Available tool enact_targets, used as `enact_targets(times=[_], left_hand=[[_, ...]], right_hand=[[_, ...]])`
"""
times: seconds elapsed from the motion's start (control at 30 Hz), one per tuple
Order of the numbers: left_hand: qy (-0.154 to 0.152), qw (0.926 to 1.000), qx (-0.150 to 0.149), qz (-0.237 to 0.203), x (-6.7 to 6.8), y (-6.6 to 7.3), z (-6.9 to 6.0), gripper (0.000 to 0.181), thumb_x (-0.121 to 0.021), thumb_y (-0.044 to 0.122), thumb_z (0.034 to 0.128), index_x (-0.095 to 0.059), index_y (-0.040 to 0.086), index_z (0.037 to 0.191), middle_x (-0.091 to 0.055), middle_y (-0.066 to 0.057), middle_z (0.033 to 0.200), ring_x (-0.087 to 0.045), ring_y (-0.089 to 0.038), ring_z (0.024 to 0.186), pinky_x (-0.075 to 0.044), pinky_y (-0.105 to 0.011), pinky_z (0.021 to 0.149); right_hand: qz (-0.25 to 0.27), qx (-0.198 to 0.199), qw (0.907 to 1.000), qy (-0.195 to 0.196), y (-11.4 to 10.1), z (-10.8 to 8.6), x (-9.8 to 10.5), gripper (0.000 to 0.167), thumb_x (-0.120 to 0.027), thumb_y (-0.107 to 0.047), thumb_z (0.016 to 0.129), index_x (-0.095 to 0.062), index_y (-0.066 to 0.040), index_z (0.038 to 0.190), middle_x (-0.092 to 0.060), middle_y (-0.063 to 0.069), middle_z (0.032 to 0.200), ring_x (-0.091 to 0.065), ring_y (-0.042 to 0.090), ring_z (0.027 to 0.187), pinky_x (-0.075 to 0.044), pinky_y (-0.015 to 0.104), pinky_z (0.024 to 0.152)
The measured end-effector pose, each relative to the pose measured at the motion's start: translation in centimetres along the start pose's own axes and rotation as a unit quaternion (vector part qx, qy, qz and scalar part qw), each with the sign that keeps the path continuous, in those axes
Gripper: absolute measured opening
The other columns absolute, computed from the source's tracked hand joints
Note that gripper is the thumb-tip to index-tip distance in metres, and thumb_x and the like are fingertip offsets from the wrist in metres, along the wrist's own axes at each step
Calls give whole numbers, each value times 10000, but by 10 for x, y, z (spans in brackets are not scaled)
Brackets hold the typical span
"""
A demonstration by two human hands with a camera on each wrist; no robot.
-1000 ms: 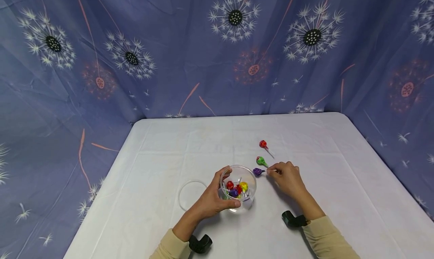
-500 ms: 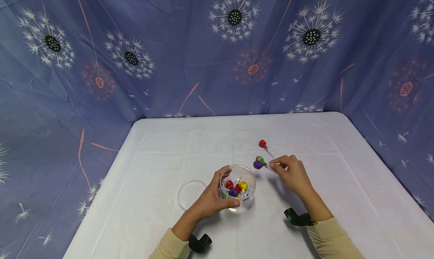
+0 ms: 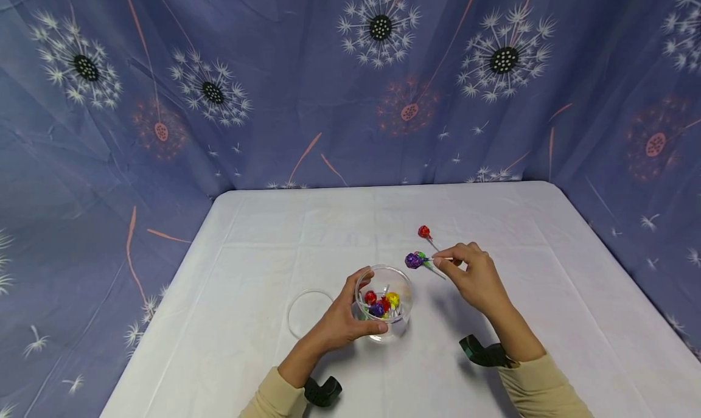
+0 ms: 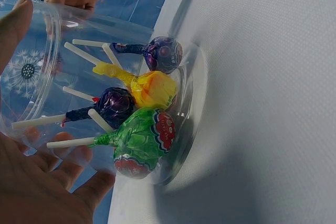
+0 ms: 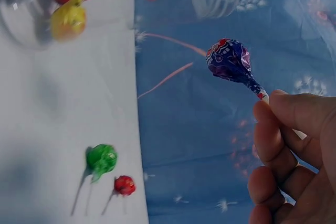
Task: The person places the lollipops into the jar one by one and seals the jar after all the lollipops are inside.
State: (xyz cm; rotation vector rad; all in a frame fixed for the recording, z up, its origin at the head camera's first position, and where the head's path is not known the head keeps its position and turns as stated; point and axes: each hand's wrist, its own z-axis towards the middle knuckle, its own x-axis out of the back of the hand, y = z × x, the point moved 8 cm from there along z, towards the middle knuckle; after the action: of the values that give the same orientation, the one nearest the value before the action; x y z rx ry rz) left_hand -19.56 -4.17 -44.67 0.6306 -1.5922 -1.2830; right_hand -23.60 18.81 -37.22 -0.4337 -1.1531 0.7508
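Note:
My left hand (image 3: pixel 344 323) grips a clear round container (image 3: pixel 385 333) around its side, thumb near the rim. Several wrapped lollipops lie inside it, among them a yellow one (image 4: pixel 153 91) and a green one (image 4: pixel 142 142) in the left wrist view. Between thumb and fingers, my right hand (image 3: pixel 475 279) pinches the stick of a purple lollipop (image 3: pixel 413 260), held above the table right of the container. In the right wrist view, a green lollipop (image 5: pixel 102 159) and a smaller-looking red lollipop (image 5: pixel 125 185) lie on the cloth.
A clear ring-shaped lid (image 3: pixel 290 313) lies left of the container, partly behind my left hand. White cloth covers the table (image 3: pixel 263 235), and a blue patterned curtain (image 3: pixel 306 89) hangs behind it. Each wrist carries a black device.
My right hand has moved away from me and slightly right, lifting the purple lollipop from beside the container to in front of the green one. My left hand has stayed in place.

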Motion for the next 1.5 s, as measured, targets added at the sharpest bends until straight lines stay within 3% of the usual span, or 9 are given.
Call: enact_targets(times=[0.23,0.53,0.83,1.13,1.33,1.5], left_hand=[[18,10000,13,-19,0,-1,0,935,-787,369,752,-169,393,1454,-295,48,1531,-313,-194,1409,-255,-496,1139],[1,10000,42,-50,-1,-1,0,938,-781,387,754,-170,362,1464,-285,13,1541,-306,-207,1414,-248,-502,1141],[1,10000,39,-55,-1,-3,0,944,-783,383,753,-173,336,1472,-291,22,1536,-314,-215,1408,-274,-496,1128],[-20,9999,94,-130,-1,-4,0,926,-780,416,745,-167,427,1439,-309,77,1510,-329,-211,1395,-278,-488,1130],[-54,9997,143,-205,-1,-2,0,967,-791,388,740,-152,370,1466,-320,46,1505,-356,-216,1374,-288,-473,1126],[-122,9993,143,-320,1,15,-4,958,-789,333,757,-172,239,1485,-287,-40,1536,-341,-271,1382,-290,-493,1118]], right_hand=[[88,201,9998,-37,-19,-1,5,63,-696,-177,853,-748,-185,888,-592,-50,707,-419,93,752,-309,283,604],[276,700,9972,-12,-46,-4,7,79,-720,-119,822,-744,-165,882,-604,-88,707,-421,66,761,-276,309,696],[321,1061,9937,-186,-62,-6,-4,108,-737,-128,803,-735,-212,871,-670,-95,824,-449,81,761,-278,278,710],[285,1297,9900,-479,-75,-5,-22,81,-741,-153,802,-723,-213,853,-606,-132,733,-407,62,756,-267,315,749],[312,1487,9868,-554,-80,-3,-33,80,-741,-141,801,-725,-207,843,-613,-125,728,-422,72,752,-273,329,751],[266,1527,9860,-623,-83,-1,-43,17,-733,-195,817,-725,-180,819,-606,-128,719,-427,86,751,-283,338,761]])
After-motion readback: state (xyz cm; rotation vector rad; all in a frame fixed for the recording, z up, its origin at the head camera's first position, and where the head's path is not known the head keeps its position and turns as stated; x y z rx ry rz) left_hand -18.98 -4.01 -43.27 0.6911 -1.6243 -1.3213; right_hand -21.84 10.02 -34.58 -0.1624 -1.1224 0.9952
